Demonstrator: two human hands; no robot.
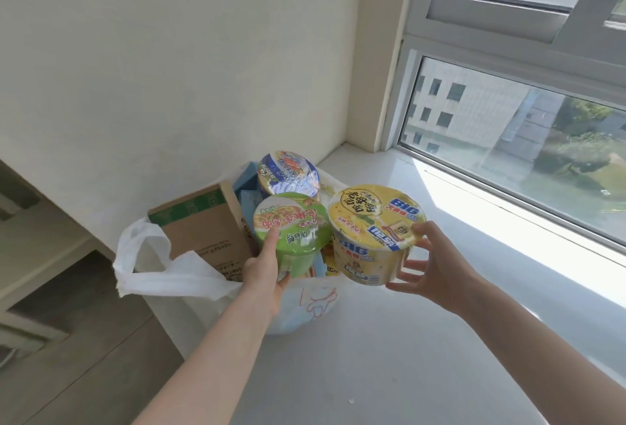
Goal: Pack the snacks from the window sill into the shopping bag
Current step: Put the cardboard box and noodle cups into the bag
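Head view: yellow cup (374, 221) in right hand (437, 270), green cup (293, 221) in left hand (264, 274)

The cardboard box (203, 231) stands in the shopping bag (189, 275), its lower part hidden. The left hand (264, 275) covers the green noodle cup's (291, 231) base. Blue packets (245, 180) behind it show only corners. A yellow packet (328, 260) is mostly hidden beside the yellow noodle cup (372, 235). The box's print is too small to read.

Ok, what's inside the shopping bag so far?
Inside the shopping bag show a cardboard box, a blue noodle cup and blue packets beside it. The left hand holds a green noodle cup at the mouth. Anything deeper is covered by these and the bag wall.
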